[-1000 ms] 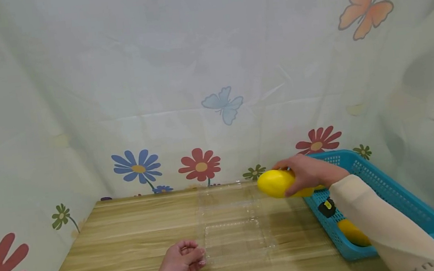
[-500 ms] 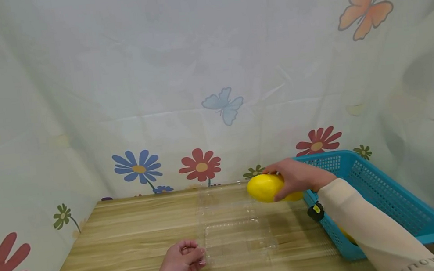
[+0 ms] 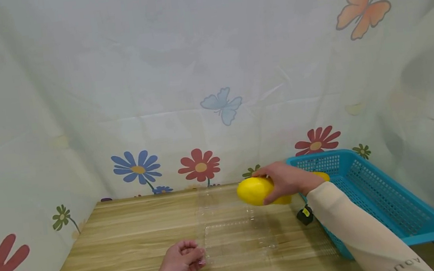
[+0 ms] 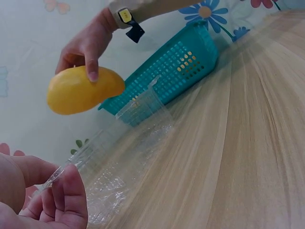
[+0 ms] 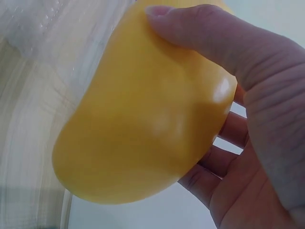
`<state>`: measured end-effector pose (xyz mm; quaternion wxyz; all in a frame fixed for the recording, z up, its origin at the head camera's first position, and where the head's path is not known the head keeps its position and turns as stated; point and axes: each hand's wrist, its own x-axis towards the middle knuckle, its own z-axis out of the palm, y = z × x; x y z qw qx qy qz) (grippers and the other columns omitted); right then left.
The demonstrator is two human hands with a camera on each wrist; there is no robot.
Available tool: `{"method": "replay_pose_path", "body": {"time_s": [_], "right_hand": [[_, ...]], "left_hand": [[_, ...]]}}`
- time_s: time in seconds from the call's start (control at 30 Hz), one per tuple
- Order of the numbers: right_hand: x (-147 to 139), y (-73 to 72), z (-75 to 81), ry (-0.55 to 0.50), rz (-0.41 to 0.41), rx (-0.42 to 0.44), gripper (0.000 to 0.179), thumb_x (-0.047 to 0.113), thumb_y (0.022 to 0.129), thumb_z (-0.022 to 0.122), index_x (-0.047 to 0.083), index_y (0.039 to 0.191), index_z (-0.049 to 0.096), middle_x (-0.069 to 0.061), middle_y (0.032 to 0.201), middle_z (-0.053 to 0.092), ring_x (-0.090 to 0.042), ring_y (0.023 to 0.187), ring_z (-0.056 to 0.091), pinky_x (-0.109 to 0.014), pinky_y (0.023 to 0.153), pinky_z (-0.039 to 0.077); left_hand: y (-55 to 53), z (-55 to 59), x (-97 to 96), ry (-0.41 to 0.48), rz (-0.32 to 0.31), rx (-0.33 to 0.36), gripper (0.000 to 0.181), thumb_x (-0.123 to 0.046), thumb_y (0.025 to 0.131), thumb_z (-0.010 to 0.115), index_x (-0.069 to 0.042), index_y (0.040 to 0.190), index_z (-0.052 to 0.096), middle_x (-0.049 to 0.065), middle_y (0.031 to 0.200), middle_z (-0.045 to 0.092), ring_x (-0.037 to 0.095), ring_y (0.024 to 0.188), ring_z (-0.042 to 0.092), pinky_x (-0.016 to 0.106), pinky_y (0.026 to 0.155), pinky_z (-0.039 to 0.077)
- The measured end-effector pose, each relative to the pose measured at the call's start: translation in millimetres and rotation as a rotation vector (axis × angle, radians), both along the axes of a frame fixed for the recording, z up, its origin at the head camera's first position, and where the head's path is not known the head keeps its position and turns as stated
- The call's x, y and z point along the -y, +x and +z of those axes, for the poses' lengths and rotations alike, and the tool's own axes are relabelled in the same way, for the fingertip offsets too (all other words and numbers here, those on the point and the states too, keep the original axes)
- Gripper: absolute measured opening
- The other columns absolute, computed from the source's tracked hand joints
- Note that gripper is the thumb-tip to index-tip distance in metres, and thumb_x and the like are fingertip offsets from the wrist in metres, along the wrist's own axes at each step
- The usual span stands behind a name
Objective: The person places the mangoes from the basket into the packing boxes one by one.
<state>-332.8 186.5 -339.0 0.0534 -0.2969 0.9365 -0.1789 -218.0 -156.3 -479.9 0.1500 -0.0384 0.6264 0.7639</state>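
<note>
My right hand (image 3: pixel 287 180) holds a smooth yellow mango (image 3: pixel 254 191) from above, thumb on one side and fingers on the other. The mango hangs in the air near the right side of an open clear plastic clamshell box (image 3: pixel 232 225) on the table. Seen from the left wrist, the mango (image 4: pixel 78 93) is above the far part of the box (image 4: pixel 143 106). My left hand (image 3: pixel 177 265) pinches the near left edge of the box between thumb and fingers. In the right wrist view the thumb lies across the mango (image 5: pixel 143 119).
A teal plastic basket (image 3: pixel 390 199) with perforated walls stands on the right of the wooden table (image 3: pixel 140 232). Another yellow fruit (image 3: pixel 320 176) shows in it behind my right wrist. A black wrist camera (image 3: pixel 305 215) hangs under that wrist. A floral curtain backs the table.
My right hand has carried the mango leftward from over the basket's edge toward the clear box. The left hand stays at the box's edge.
</note>
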Motion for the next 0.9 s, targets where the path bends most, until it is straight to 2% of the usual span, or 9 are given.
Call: {"method": "replay_pose_path", "body": {"time_s": [0.27, 0.57, 0.9], "right_hand": [[15, 1.6, -3.3, 0.006, 0.008, 0.007, 0.071, 0.034, 0.073, 0.092, 0.017, 0.136, 0.064, 0.003, 0.119, 0.071, -0.014, 0.096, 0.061, -0.034, 0.089, 0.056], [35, 0.3, -15.6, -0.017, 0.043, 0.029, 0.066, 0.032, 0.073, 0.093, 0.021, 0.132, 0.066, 0.006, 0.114, 0.071, -0.014, 0.096, 0.06, -0.035, 0.09, 0.056], [61, -0.4, -25.4, 0.03, 0.05, 0.036, 0.064, 0.034, 0.073, 0.092, 0.021, 0.129, 0.065, 0.008, 0.112, 0.071, -0.012, 0.094, 0.06, -0.033, 0.088, 0.054]], "left_hand": [[-0.8, -1.5, -0.7, 0.004, 0.015, 0.001, 0.033, 0.0, 0.093, 0.069, 0.005, 0.116, 0.046, 0.001, 0.087, 0.062, 0.014, 0.083, 0.063, 0.031, 0.082, 0.06], [-1.1, -2.4, 2.0, 0.013, 0.002, 0.011, 0.031, 0.0, 0.094, 0.069, 0.003, 0.116, 0.047, 0.0, 0.088, 0.062, 0.013, 0.083, 0.064, 0.031, 0.083, 0.06], [-3.0, -5.6, 3.5, 0.021, -0.007, 0.024, 0.032, -0.002, 0.095, 0.069, 0.003, 0.118, 0.047, 0.001, 0.089, 0.063, 0.014, 0.082, 0.064, 0.031, 0.083, 0.061]]}}
